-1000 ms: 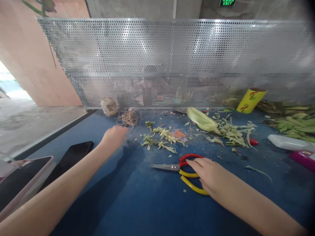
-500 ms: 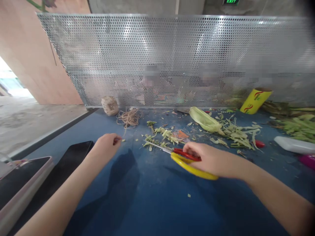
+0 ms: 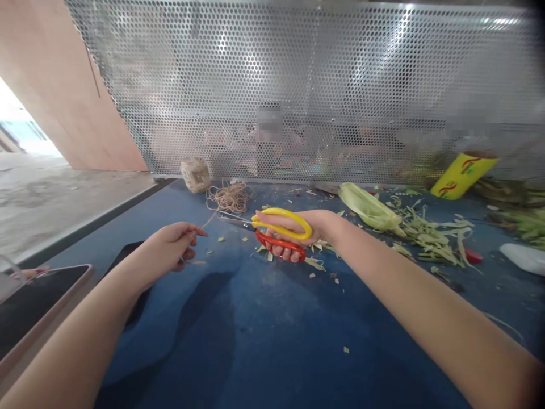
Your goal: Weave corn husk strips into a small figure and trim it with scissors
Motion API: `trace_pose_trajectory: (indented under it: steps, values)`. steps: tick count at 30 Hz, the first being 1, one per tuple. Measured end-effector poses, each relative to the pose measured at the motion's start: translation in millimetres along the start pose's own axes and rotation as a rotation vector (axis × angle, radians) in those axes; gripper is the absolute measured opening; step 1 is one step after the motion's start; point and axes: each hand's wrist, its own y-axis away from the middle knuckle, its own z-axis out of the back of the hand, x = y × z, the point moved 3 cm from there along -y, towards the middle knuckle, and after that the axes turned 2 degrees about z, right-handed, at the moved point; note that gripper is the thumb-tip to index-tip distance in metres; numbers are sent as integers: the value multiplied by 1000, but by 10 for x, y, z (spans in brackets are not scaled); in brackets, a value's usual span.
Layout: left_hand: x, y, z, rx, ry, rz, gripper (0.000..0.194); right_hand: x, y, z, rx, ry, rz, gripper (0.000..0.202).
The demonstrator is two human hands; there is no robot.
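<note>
My left hand [image 3: 172, 245] pinches the end of a thin strand of twine [image 3: 209, 220], which leads back to a loose tangle of twine [image 3: 230, 197]. My right hand [image 3: 284, 241] grips scissors [image 3: 281, 223] with one yellow and one red handle. The blades point left, slightly apart, close to the strand between my left hand and the tangle; whether they touch it I cannot tell. Small cut leaf pieces [image 3: 315, 263] lie beneath and beside my right hand.
Behind stands a perforated metal screen [image 3: 289, 74]. A pale block [image 3: 196, 175] sits at the back left, phones [image 3: 46, 301] at the left. Rightward lie a green husk [image 3: 369, 210], leaf shreds [image 3: 438, 234], a yellow tube [image 3: 464, 176] and a white object [image 3: 523, 258].
The scissors have moved left and up toward the strand, and my right hand has turned so the yellow handle is on top. The view has shifted slightly.
</note>
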Motion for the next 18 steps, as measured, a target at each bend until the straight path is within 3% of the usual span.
trace_pose_trajectory:
  steps: [5,12,18]
  values:
    - [22,15,16,10,-5,21,19,44,-146,27,34,-8,-59,52]
    - [59,-5,-6,50,-18,-18,21,66,-222,48,121,-55,-13,55]
    - [50,-5,-33,93,-65,-29,20,33,-331,88,101,-65,-31,56]
